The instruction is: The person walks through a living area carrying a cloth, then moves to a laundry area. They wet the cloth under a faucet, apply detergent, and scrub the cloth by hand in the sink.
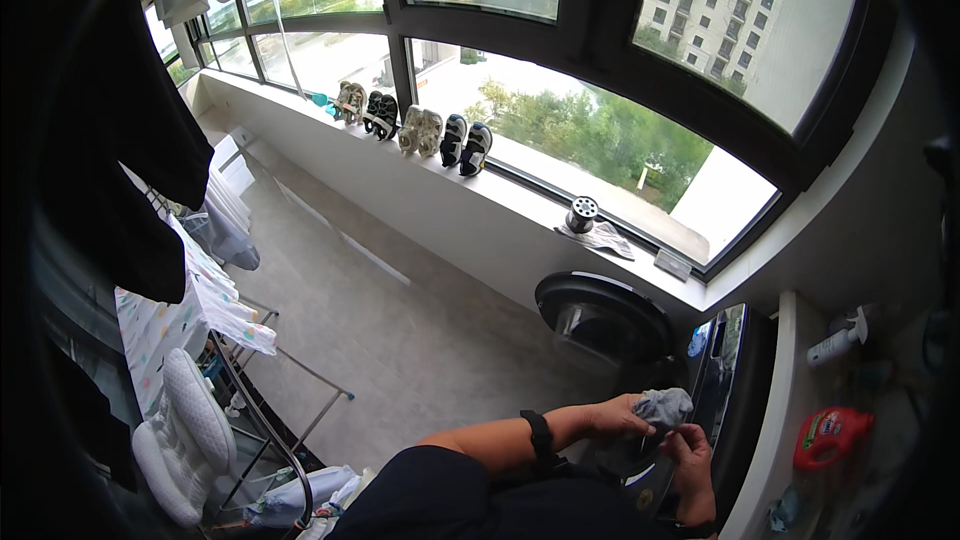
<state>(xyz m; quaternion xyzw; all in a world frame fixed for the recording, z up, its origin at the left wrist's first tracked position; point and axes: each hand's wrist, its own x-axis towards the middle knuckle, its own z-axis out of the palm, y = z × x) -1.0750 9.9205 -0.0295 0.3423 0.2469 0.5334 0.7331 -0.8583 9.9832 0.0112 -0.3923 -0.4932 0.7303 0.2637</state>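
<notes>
A crumpled grey bundle of soft material (664, 406), perhaps cloth or lint, is gripped in my left hand (621, 415). My right hand (690, 451) is just below it, thumb and fingertips drawn together near the bundle's lower edge. Whether those fingertips pinch part of it is too small to tell. Both hands are over the front of a black front-loading washing machine or dryer (720, 367). Its round door (607, 315) stands open beyond my left hand.
On the windowsill (517, 191) several shoes (454, 141) lean by the glass, and a dark cylindrical part (582, 214) rests on a cloth (604, 238). A metal drying rack (322, 420) stands left, with a white cushion (187, 427). At right are a red detergent bottle (831, 436) and a white pump bottle (836, 345).
</notes>
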